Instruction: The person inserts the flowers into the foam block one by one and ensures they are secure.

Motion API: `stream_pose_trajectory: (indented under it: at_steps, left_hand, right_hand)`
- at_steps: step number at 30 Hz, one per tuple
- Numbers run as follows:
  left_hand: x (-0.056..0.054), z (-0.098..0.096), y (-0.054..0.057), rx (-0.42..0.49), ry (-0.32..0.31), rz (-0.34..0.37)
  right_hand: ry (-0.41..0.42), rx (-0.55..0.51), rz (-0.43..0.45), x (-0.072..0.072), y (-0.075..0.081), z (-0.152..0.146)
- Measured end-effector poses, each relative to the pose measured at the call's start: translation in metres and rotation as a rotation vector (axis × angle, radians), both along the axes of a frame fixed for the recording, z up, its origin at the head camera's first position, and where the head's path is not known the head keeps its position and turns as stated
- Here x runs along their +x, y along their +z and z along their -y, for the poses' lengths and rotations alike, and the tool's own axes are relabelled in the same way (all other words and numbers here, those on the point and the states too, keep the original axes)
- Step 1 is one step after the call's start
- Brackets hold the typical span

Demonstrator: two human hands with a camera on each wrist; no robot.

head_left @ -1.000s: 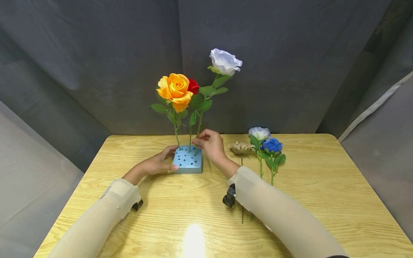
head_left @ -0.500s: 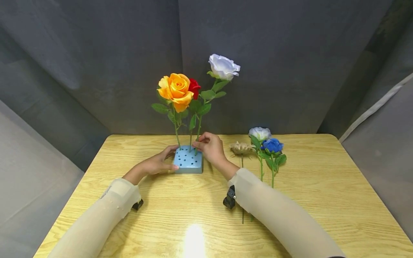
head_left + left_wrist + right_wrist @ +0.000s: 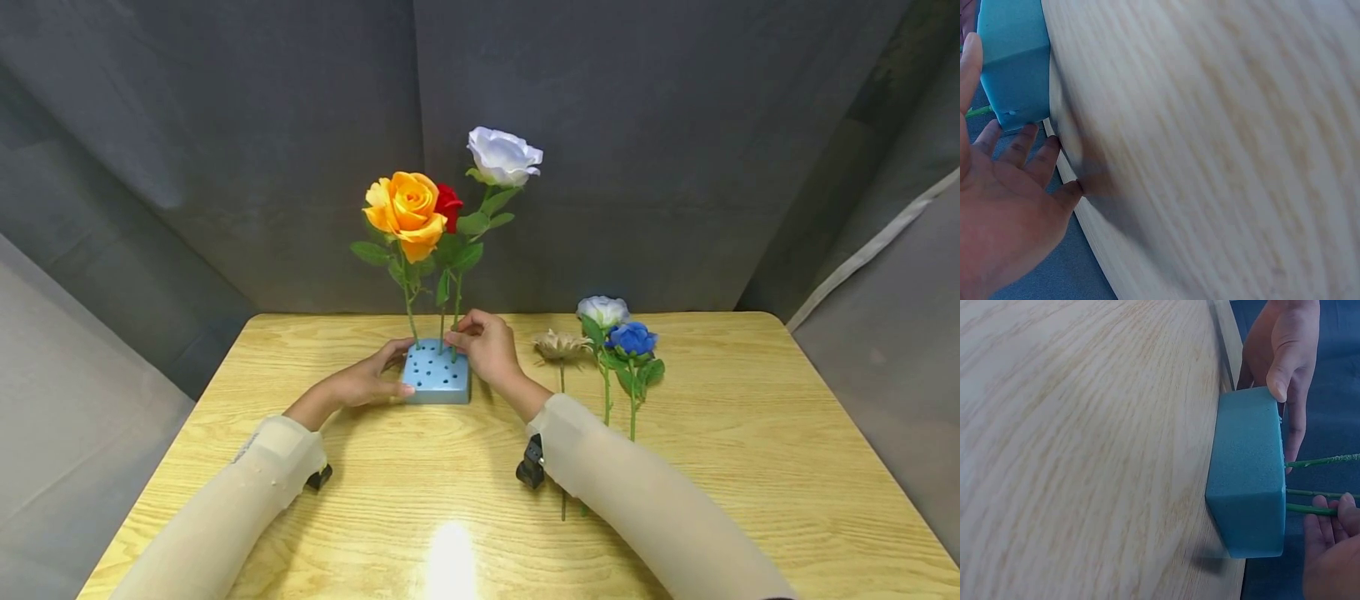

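A light blue foam block [image 3: 438, 379] with several holes in its top stands near the table's back edge. My left hand [image 3: 363, 379] holds its left side, thumb at the front corner and fingers toward the back. My right hand [image 3: 491, 348] pinches the green stem of a white rose [image 3: 504, 157] low down, just above the block. In the right wrist view the lower end of this stem [image 3: 1310, 510] meets the block's top. An orange rose [image 3: 408, 212] and a red rose [image 3: 448, 207], partly hidden behind it, stand upright in the block.
Right of the block lie a beige dried-looking flower [image 3: 561, 345], another white rose [image 3: 603, 311] and a blue rose [image 3: 632, 338], stems toward me. My right sleeve covers some stem ends. A grey curtain [image 3: 637, 208] hangs behind the wooden table [image 3: 375, 517].
The white rose in my right hand has come down slightly and swung left, standing more upright. My left hand has stayed on the block.
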State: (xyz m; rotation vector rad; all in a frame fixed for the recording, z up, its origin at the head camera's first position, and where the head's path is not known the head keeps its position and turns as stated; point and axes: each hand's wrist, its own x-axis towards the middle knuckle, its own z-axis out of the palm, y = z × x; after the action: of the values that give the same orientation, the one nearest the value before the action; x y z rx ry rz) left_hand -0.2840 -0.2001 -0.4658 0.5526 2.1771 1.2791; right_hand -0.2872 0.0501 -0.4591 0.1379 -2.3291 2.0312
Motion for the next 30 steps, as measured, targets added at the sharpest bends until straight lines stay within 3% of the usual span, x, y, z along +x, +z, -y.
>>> stream_pose_trajectory:
  at_steps: [30]
  left_hand:
    - [0.000, -0.003, 0.000, -0.009, 0.019, 0.017]
  right_hand:
    - [0.026, 0.107, -0.069, 0.002, -0.014, -0.002]
